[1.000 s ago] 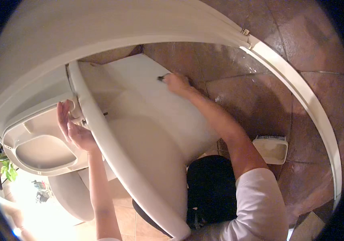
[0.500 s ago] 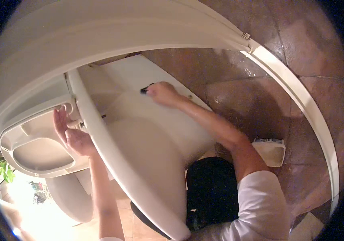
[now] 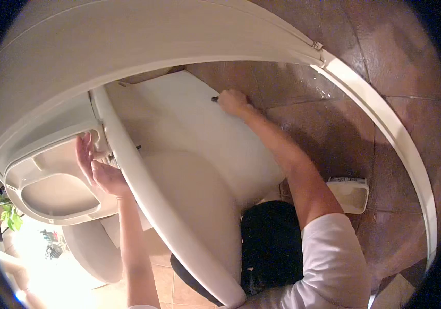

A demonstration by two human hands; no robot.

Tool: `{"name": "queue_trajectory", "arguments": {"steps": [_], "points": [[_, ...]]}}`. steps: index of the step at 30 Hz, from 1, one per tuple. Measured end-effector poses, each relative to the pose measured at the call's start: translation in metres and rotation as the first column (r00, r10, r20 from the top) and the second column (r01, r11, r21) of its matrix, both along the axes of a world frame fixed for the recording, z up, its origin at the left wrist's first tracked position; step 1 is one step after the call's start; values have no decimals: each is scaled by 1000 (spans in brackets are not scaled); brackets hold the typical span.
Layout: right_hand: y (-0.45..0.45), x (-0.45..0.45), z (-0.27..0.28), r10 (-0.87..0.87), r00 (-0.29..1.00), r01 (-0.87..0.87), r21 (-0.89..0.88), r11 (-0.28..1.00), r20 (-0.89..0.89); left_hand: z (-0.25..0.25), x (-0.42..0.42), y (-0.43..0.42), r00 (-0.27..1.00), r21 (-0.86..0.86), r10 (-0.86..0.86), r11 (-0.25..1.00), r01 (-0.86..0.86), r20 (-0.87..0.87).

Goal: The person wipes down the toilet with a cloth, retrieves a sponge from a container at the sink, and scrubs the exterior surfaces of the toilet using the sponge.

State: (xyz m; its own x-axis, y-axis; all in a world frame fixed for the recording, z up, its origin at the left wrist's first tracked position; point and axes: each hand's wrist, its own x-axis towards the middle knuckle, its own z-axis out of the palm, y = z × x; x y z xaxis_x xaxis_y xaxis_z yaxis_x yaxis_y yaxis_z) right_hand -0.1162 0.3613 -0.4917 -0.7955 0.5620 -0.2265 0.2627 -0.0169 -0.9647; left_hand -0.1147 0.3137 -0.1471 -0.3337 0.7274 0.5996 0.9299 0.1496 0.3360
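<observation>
A large white panel (image 3: 184,129) with a thick rounded rim (image 3: 146,195) lies before me. My right hand (image 3: 234,103) is closed around a small black object (image 3: 215,99) at the panel's far right edge. Most of that object is hidden by my fingers, so its kind does not show. On the other side of the rim is my left hand (image 3: 102,170), palm turned up and fingers stretched out, with nothing visible in it. It is close to the rim and a small metal fitting; whether it touches them I cannot tell.
Behind my left hand is a cream-coloured fixture (image 3: 58,193) with an oval recess. A broad pale curved surface (image 3: 143,36) spans the top. A white strip (image 3: 401,134) curves over brown floor tiles (image 3: 313,118). A small white tray (image 3: 352,196) lies right, a green plant (image 3: 10,216) left.
My right hand has moved right and slightly away, from the panel's surface to its edge, with the black object. My left hand stays in nearly the same place; the view has shifted slightly.
</observation>
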Motion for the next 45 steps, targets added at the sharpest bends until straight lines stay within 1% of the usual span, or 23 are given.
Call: {"name": "queue_trajectory", "arguments": {"steps": [1,2,4,6,7,11,13,15,17,21,23,26,27,29,33,35,36,38,40,41,43,44,45], "points": [[0,-2,9,15,998,-15,-3,1000,59,1,-4,-5,999,5,3,1000,-2,-41],[-5,-3,20,114,984,-123,-60,991,-134,0,-7,-9,997,7,3,1000,-2,-78],[-25,14,71,-73,866,-4,-153,988,-495,-4,-5,-8,999,23,-19,1000,20,-38],[-30,52,96,-76,839,-48,-211,976,-539,-1,2,-7,999,23,-39,999,39,-11],[-38,69,88,-41,840,-81,-200,976,-542,-1,6,-5,1000,3,9,1000,-9,-16],[-36,109,38,-8,912,-53,-137,989,-410,3,4,-2,998,-38,66,997,-67,-16],[-11,76,9,222,974,-219,63,974,-49,3,2,-2,998,-35,59,998,-59,-9],[-15,7,-22,84,996,-85,265,960,17,3,1,-3,999,-31,49,998,-49,-5],[4,-20,-19,41,998,-44,66,997,56,1,-2,-5,999,-1,27,1000,-27,32],[25,25,-3,131,988,-137,82,987,78,0,3,1,997,17,52,998,-53,63],[32,75,8,310,949,-313,52,948,60,3,-3,-6,997,-16,63,998,-63,44],[15,72,-7,335,937,-343,78,936,104,4,-1,-6,999,-26,42,999,-42,22],[15,64,-9,329,938,-338,81,938,107,3,-1,-6,999,-26,31,999,-31,19],[17,38,-4,213,971,-215,6,976,110,3,-2,-9,995,-4,76,997,-76,63],[33,-6,0,121,985,-127,40,991,122,-1,9,5,997,8,19,1000,-20,71],[25,-23,-4,60,985,-71,66,995,164,1,7,1,993,-28,72,997,-69,95],[20,-17,0,70,985,-80,61,995,159,2,7,2,995,-59,85,995,-82,47],[23,13,-4,208,974,-217,107,970,89,3,7,3,997,-64,63,996,-59,53],[23,63,7,353,931,-354,-6,935,95,4,9,1,997,-74,45,996,-41,55],[17,73,4,349,932,-351,-2,936,95,4,10,3,996,-67,45,997,-40,73],[11,86,3,471,879,-466,-71,882,81,4,10,2,995,-55,46,998,-41,89],[14,80,5,464,882,-460,-66,886,80,4,9,2,995,-58,41,998,-35,89],[17,74,15,392,919,-393,-101,914,-31,3,8,1,995,-64,39,997,-33,91]]}}
